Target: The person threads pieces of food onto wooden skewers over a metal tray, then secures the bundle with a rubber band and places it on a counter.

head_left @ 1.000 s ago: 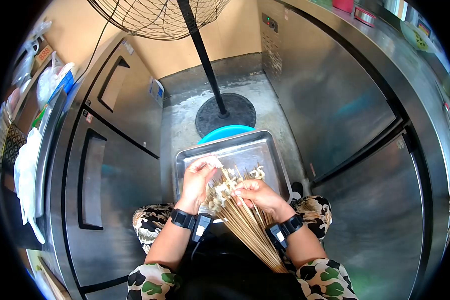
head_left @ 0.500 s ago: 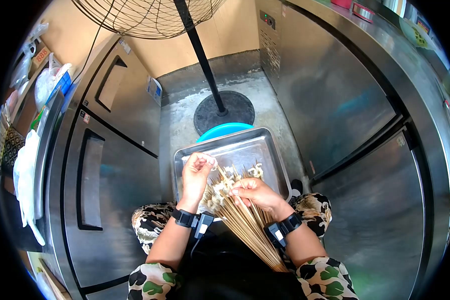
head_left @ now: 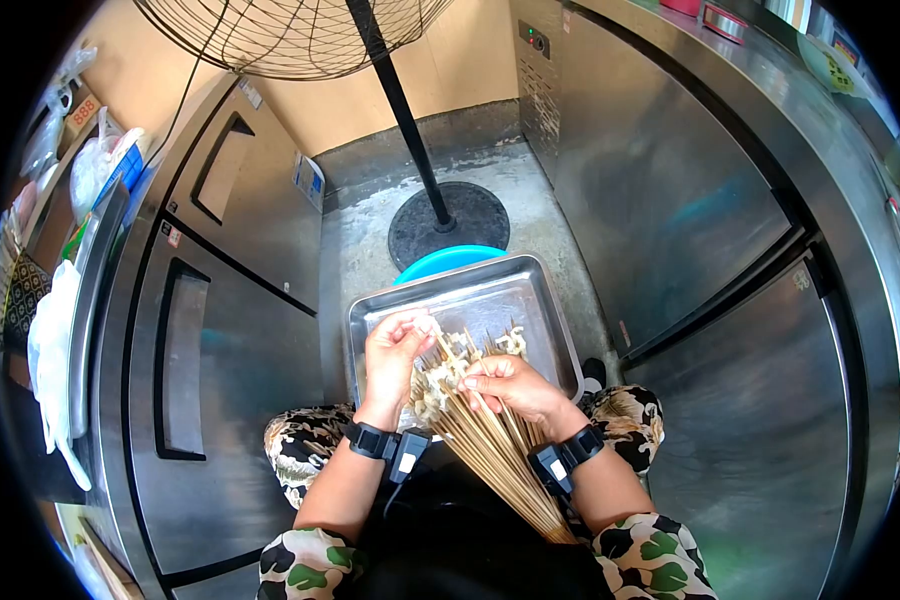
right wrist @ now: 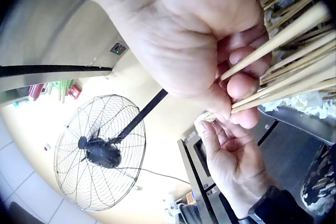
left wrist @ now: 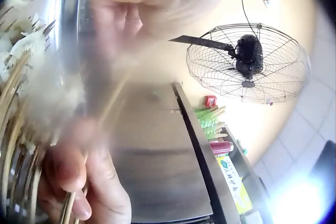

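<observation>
My left hand pinches a small whitish food piece between thumb and fingers, at the pointed end of a bamboo skewer. Lower and to its right, my right hand grips a few thin skewers between thumb and curled fingers. Beneath both hands lies a large bundle of bamboo skewers, with pale, curled food pieces threaded on the far ends. These ends rest in a metal tray, while the bare ends point toward my body. Blur hides the left fingertips in the left wrist view.
Behind the tray shows the rim of a blue basin, then the round base of a standing fan. Steel cabinets flank me on the left, and another steel unit stands on the right. My patterned trouser legs are beside the tray.
My left hand has shifted slightly at the skewer's tip, its fingers still around the whitish piece. The right hand keeps its grip on the skewers. The head view has tilted a little.
</observation>
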The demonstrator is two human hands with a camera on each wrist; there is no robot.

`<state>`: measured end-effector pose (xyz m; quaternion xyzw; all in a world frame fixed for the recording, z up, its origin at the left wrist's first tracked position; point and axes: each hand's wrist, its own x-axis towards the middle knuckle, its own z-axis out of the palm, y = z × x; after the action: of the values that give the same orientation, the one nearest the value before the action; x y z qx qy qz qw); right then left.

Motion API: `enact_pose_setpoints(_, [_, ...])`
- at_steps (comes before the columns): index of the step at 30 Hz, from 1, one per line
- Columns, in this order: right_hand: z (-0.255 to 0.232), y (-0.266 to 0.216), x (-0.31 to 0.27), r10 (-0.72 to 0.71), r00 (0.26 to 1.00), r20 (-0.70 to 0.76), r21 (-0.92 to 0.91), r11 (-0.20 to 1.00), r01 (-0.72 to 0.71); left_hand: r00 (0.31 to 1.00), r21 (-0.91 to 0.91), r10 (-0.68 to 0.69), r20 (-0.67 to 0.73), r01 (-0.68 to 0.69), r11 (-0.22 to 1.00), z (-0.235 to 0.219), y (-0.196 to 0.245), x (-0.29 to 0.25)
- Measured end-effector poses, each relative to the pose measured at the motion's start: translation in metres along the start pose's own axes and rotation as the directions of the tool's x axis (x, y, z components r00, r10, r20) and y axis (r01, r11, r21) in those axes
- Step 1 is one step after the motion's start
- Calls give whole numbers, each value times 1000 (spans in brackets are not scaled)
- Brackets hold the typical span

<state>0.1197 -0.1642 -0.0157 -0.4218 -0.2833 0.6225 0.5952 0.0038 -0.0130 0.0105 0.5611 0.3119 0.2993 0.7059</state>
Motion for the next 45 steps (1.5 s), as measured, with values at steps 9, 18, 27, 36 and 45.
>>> enact_pose_setpoints(9, [-2, 2, 1, 3, 1000, -9, 17, 1000, -3, 910, 509, 394, 127, -401, 762, 11, 8, -15])
enact_pose_setpoints(18, [0, -1, -1, 0, 1000, 21, 25, 1000, -1, 939, 400, 341, 52, -333, 854, 18, 15, -21])
enact_pose_setpoints(27, [-1, -1, -1, 7, 999, 49, 41, 999, -9, 996, 135, 4, 84, -15, 991, 5, 17, -8])
enact_pose_setpoints(36, [-1, 2, -1, -7, 1000, 23, 4, 1000, 7, 968, -67, -248, 29, 249, 966, 1, 5, -11])
enact_pose_setpoints(45, [-4, 9, 1, -12, 1000, -23, -36, 999, 11, 951, -120, -308, 26, 309, 943, 14, -12, -34])
